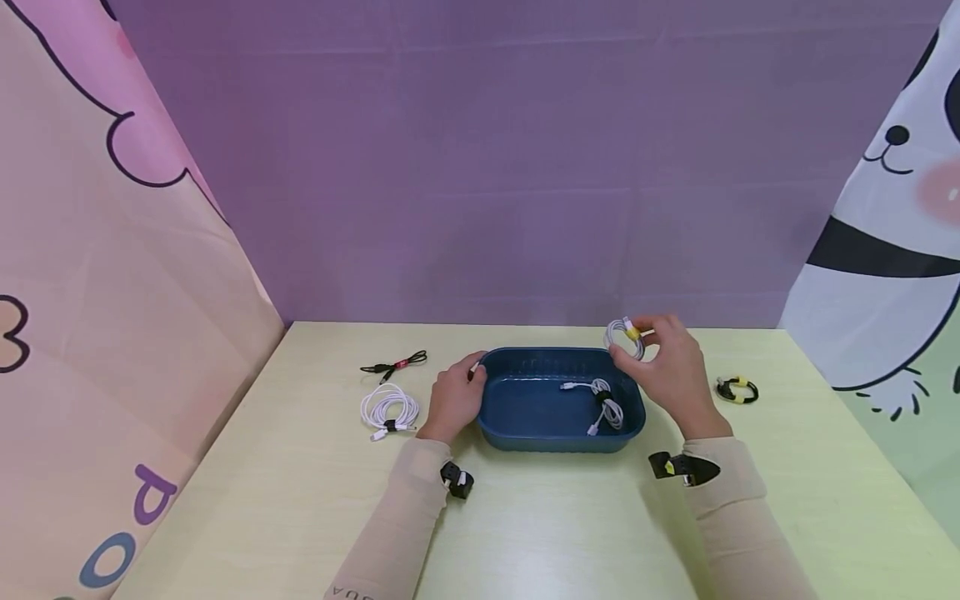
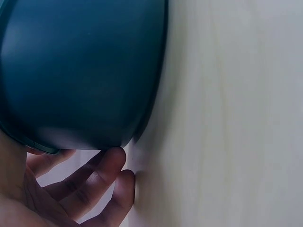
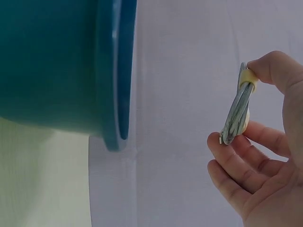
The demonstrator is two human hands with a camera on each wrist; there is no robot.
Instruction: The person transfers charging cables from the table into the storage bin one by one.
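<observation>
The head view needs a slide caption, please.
Left hand grips the blue bin; right hand pinches a coiled pale cable.

The surface [image 1: 547, 517] is pale with faint grain. A blue rounded-rectangular tub [image 1: 551, 444] stands on it. Left of the tub, a black cable with a red tie [image 1: 402, 363] lies just beyond a coiled white cable [image 1: 389, 397]; to the right lies a coiled black cable with yellow bands [image 1: 738, 399]

behind the pale table [image 1: 555, 525] hangs a purple cloth [image 1: 510, 175] between a pinkish print [image 1: 127, 283] and a panda print [image 1: 892, 200].
</observation>
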